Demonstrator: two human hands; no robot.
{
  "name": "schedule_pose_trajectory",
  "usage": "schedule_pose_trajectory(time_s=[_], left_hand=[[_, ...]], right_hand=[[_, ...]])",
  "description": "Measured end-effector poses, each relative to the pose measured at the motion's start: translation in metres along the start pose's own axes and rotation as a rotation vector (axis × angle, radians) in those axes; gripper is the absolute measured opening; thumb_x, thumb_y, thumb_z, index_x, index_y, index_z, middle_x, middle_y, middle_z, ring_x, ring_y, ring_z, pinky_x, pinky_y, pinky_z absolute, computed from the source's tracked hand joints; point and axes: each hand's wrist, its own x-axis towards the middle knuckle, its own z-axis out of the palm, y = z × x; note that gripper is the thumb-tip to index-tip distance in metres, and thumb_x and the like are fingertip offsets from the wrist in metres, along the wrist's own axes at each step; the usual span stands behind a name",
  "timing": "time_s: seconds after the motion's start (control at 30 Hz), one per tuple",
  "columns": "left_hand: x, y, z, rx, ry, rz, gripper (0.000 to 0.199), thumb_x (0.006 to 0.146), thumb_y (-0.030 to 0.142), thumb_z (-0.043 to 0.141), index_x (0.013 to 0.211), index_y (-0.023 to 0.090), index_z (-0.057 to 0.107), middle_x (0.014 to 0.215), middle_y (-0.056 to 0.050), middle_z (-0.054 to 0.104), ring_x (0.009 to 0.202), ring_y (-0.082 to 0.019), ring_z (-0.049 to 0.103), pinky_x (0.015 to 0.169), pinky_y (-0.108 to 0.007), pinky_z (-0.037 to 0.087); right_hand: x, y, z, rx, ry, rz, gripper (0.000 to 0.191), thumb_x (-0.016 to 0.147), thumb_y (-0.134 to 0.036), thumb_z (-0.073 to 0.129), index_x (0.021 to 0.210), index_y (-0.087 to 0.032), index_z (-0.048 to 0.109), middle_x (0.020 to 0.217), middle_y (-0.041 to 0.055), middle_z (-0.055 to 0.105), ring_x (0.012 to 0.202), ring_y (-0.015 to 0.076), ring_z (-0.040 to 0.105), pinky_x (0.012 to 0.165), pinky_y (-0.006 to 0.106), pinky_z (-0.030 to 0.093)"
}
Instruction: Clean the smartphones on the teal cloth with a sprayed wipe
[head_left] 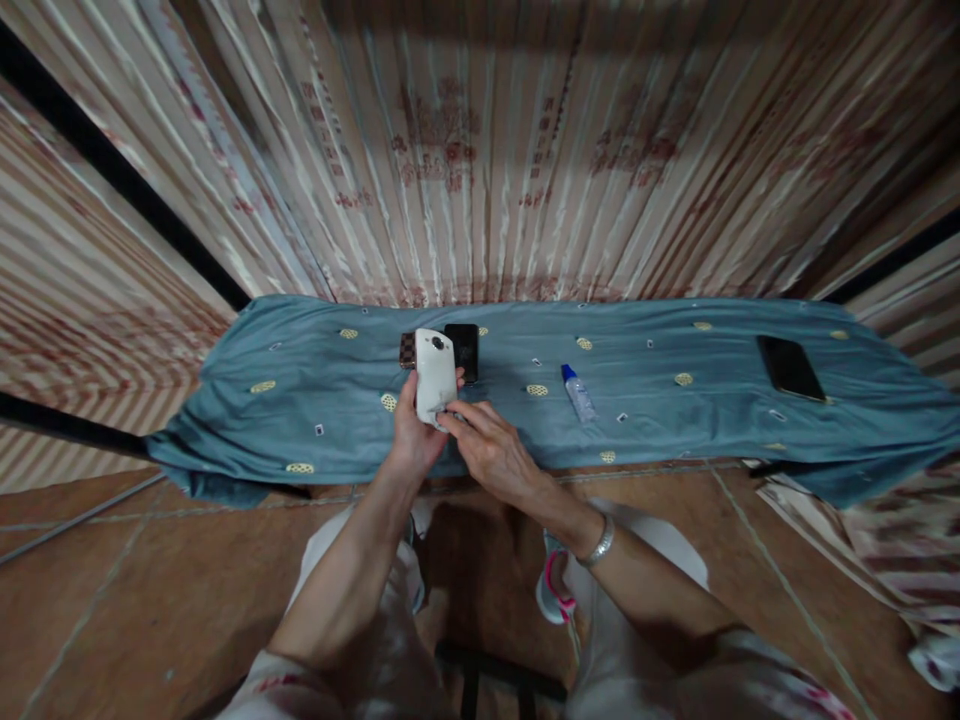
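Note:
My left hand (pixel 414 432) is wrapped round a white smartphone (pixel 435 375), holding it tilted above the cloth with its back and dark camera lens towards me. The fingers of my right hand (pixel 495 450) are closed at the phone's lower right corner; whether a small item lies under the fingertips is hidden. Just beyond the phone, a black phone (pixel 463 350) lies on the cloth, partly covered from view. A small brown checked item (pixel 407 350) shows at the white phone's left edge.
A blue-green patterned cloth (pixel 645 430) covers the long low table. To the right lie a clear bottle with a blue cap (pixel 579 395) and a dark flat tablet-like device (pixel 791 368). Pleated curtains (pixel 495 200) hang behind, and black poles (pixel 127 160) stand at the sides.

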Motion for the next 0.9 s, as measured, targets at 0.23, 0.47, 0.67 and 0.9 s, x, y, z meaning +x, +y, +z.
schedule_pose_trajectory(time_s=[0.23, 0.47, 0.67, 0.9], left_hand=[[-0.007, -0.005, 0.007, -0.040, -0.023, -0.046, 0.050, 0.094, 0.037, 0.033, 0.122, 0.006, 0.060, 0.087, -0.013, 0.074, 0.072, -0.017, 0.068, 0.071, -0.026, 0.053], [-0.016, -0.020, 0.016, -0.047, 0.079, -0.132, 0.037, 0.093, 0.029, 0.041, 0.115, 0.008, 0.063, 0.073, -0.005, 0.072, 0.062, -0.013, 0.065, 0.071, -0.024, 0.052], [-0.012, -0.023, 0.013, 0.021, 0.093, -0.156, 0.042, 0.095, 0.039, 0.037, 0.096, 0.010, 0.067, 0.074, -0.006, 0.071, 0.073, -0.016, 0.068, 0.079, -0.027, 0.053], [-0.007, -0.034, 0.006, 0.112, 0.046, -0.019, 0.046, 0.087, 0.052, 0.048, 0.091, 0.010, 0.068, 0.087, -0.010, 0.072, 0.097, -0.021, 0.067, 0.088, -0.030, 0.051]], right_hand=[[0.000, 0.016, -0.005, -0.055, 0.050, 0.028, 0.037, 0.094, -0.012, 0.035, 0.121, -0.016, 0.061, 0.115, 0.0130, 0.062, 0.101, 0.0220, 0.055, 0.089, 0.037, 0.052], [0.005, 0.035, -0.010, -0.136, 0.095, 0.107, 0.037, 0.093, -0.011, 0.037, 0.119, -0.018, 0.063, 0.116, 0.0118, 0.063, 0.101, 0.0220, 0.057, 0.090, 0.038, 0.051], [0.002, 0.020, -0.007, -0.061, 0.044, 0.090, 0.038, 0.093, -0.012, 0.037, 0.121, -0.017, 0.062, 0.119, 0.0140, 0.062, 0.106, 0.0229, 0.055, 0.094, 0.040, 0.050], [0.003, 0.016, -0.009, -0.025, 0.033, 0.056, 0.037, 0.093, -0.013, 0.039, 0.122, -0.017, 0.061, 0.119, 0.0132, 0.061, 0.108, 0.0213, 0.056, 0.096, 0.038, 0.049]])
